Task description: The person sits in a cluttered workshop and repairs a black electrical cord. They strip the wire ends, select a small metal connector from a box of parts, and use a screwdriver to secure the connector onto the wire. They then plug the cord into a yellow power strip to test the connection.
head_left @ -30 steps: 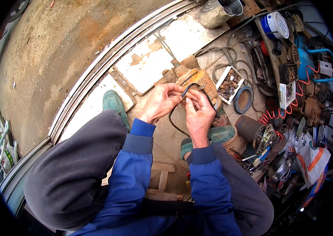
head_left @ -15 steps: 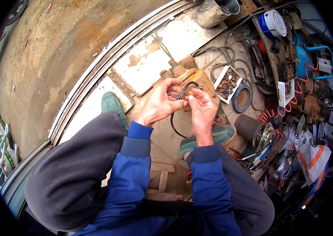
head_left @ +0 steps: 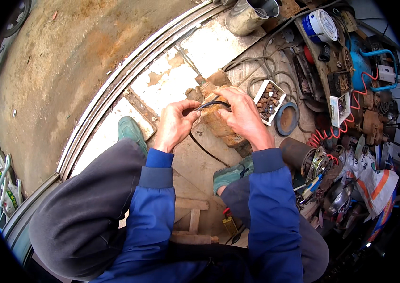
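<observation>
A black cable (head_left: 213, 103) arcs between my two hands. My left hand (head_left: 174, 125) pinches one part of it between thumb and fingertips. My right hand (head_left: 247, 118) has its fingers curled round the other end of the arc; the cable's tip is hidden there. From below my left hand, the cable runs down toward my right shoe. Beneath both hands lies a rusty, yellowish machine body (head_left: 213, 126) with a perforated band, pump-like in shape. My right hand and wrist cover part of it.
A white tray of small brown pieces (head_left: 269, 100) and a dark ring (head_left: 286, 119) lie to the right. A metal bucket (head_left: 244, 19) stands at the far side. Tools and scrap crowd the right, with a red coiled hose (head_left: 314, 139). A wooden stool (head_left: 191, 204) is near me.
My hands have moved apart, the left one leftward and the right one over the machine body. The cable's bend between them has become a flatter arc.
</observation>
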{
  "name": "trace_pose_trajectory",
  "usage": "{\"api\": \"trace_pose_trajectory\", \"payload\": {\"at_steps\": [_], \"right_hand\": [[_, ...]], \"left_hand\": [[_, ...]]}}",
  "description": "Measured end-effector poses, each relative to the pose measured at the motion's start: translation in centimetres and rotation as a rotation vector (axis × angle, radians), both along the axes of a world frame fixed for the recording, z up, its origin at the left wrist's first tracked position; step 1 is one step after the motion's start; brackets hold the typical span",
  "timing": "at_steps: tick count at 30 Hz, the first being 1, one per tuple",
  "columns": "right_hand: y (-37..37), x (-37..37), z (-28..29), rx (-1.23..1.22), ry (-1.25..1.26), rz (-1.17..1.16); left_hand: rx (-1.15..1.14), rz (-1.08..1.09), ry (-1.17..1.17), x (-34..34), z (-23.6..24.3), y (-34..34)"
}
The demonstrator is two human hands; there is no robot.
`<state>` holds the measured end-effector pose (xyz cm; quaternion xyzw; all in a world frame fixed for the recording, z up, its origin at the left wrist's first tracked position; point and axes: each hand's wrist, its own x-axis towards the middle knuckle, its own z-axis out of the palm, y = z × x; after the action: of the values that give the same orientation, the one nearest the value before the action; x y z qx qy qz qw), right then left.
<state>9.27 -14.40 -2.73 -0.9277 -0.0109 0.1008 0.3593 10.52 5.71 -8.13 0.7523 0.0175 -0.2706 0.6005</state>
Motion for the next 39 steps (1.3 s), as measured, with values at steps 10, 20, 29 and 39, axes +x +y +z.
{"api": "trace_pose_trajectory", "payload": {"at_steps": [10,20,29,39], "right_hand": [[-3.8,0.2,0.1,0.214,0.1,-0.25],[-3.8,-0.9,-1.7,0.146,0.001,-0.354],[-4.2,-1.6,-1.1,0.116,-0.016,-0.236],[-3.1,-1.1,-1.2,0.25,0.0,-0.215]], "left_hand": [[0.022,-0.157,-0.282,3.2,1.4,-4.3],[0.021,-0.185,-0.377,3.8,0.6,-3.7],[0.141,-0.307,-0.409,5.0,1.3,-2.2],[-0.077,-0.206,-0.268,3.4,-0.1,-2.7]]}}
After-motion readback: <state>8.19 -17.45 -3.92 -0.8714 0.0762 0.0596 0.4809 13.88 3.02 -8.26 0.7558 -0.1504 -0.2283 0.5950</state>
